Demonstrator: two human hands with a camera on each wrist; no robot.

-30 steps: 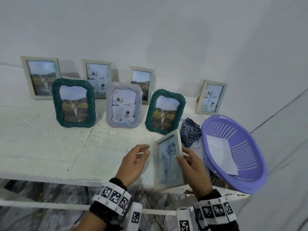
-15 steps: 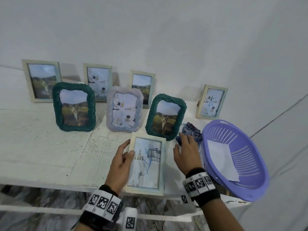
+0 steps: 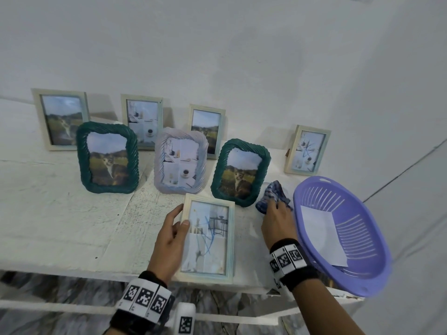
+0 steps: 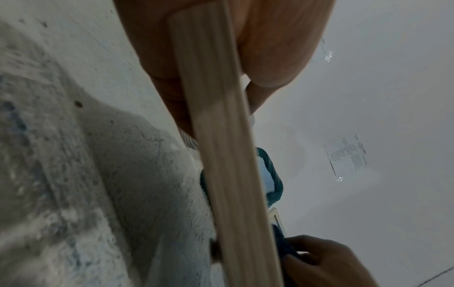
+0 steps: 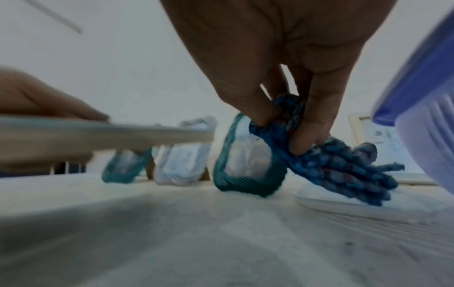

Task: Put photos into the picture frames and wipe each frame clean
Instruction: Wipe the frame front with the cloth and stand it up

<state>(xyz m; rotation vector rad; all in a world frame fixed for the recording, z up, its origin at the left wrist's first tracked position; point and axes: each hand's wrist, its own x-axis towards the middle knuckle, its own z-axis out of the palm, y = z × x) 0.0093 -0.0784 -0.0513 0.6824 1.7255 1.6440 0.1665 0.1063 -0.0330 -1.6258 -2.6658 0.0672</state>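
Observation:
A pale wooden frame (image 3: 208, 240) with a photo in it faces up near the table's front edge. My left hand (image 3: 182, 215) grips its left side, thumb on the front. In the left wrist view that side (image 4: 226, 155) runs between thumb and fingers. In the right wrist view the frame (image 5: 98, 136) hangs a little above the table. To its right, my right hand (image 3: 274, 207) pinches a crumpled blue checked cloth (image 3: 272, 193). The right wrist view shows thumb and fingers of that hand (image 5: 282, 120) closed on the cloth (image 5: 339, 170), which trails onto the table.
Two green frames (image 3: 107, 158) (image 3: 240, 171) and a lilac one (image 3: 181, 164) stand mid-table. Several pale frames (image 3: 60, 119) lean against the wall behind. A purple basket (image 3: 377, 274) holding a white sheet (image 3: 321, 238) overhangs the table's right end, close to my right wrist.
The frame went from upright in both hands to face up in the left hand alone. The right hand let go, moved right and took hold of the cloth.

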